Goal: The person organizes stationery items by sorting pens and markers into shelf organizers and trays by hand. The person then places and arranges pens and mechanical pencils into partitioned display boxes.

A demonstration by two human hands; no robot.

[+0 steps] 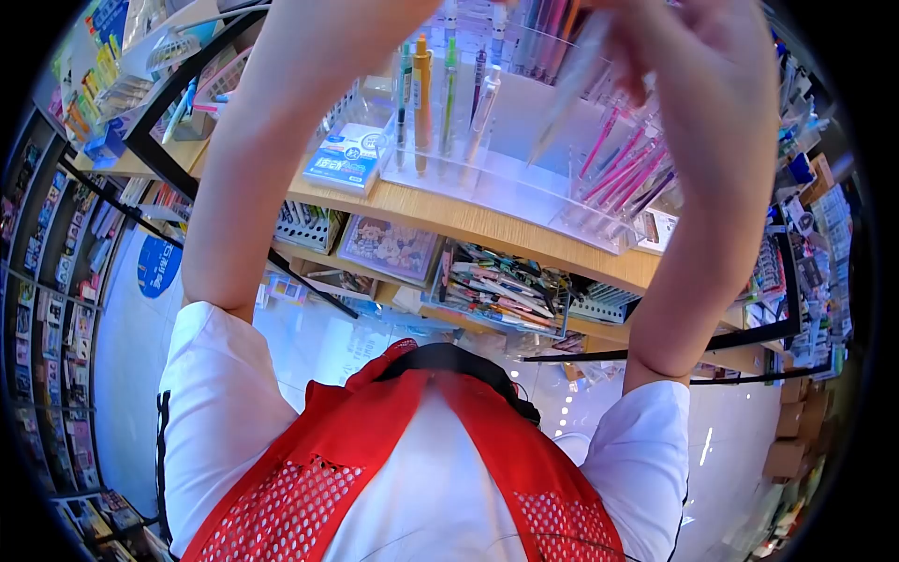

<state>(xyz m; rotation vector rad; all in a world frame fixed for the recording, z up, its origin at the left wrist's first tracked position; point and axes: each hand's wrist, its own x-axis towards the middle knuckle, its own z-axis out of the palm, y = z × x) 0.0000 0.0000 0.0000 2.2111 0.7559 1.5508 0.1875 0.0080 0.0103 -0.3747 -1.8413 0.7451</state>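
Observation:
My right hand [670, 51] is at the top right, blurred, with its fingers closed on a pale, slender pen [567, 94] that slants down to the left over a clear acrylic pen stand [506, 192]. My left hand [403, 11] is cut off by the top edge, its fingers hidden, above the stand's left part. Upright in the stand are an orange pen [422, 103], a green pen [450, 98] and a clear pen [484, 108]. Several pink pens [627, 173] lean together in its right part.
A blue and white packet [348, 157] lies left of the stand on the wooden shelf [524, 239]. Below sit a bin of loose pens [501, 290] and a picture box [389, 248]. Black metal bars [164, 159] flank the shelf. Cardboard boxes [796, 421] stand at the right.

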